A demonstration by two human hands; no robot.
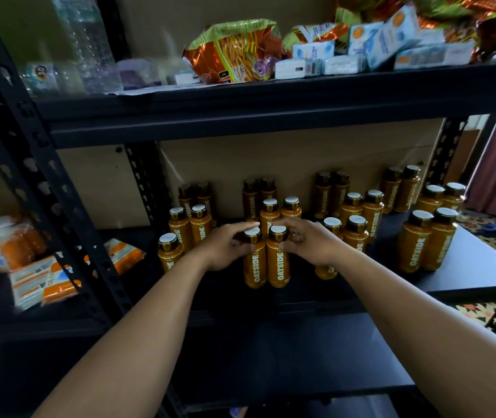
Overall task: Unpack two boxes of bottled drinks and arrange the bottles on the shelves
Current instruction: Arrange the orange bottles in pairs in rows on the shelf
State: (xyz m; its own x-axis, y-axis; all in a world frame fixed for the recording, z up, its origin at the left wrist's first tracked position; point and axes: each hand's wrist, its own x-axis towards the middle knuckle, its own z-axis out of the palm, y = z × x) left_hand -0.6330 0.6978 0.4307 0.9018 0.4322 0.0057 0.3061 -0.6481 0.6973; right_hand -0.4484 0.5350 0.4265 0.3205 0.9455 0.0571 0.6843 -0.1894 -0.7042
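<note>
On the middle shelf (470, 263), left hand (224, 247) grips the left bottle (254, 267) by the neck, right hand (311, 242) grips the right bottle (279, 263), both standing touching at the front; other bottles (415, 245) already stand in pairs, so well along I'd say, boxes not in view.

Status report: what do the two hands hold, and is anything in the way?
Left hand grips left front bottle at its cap; right hand grips right front bottle. Both upright on shelf, side by side. Neighbouring bottles close, none blocking.
</note>
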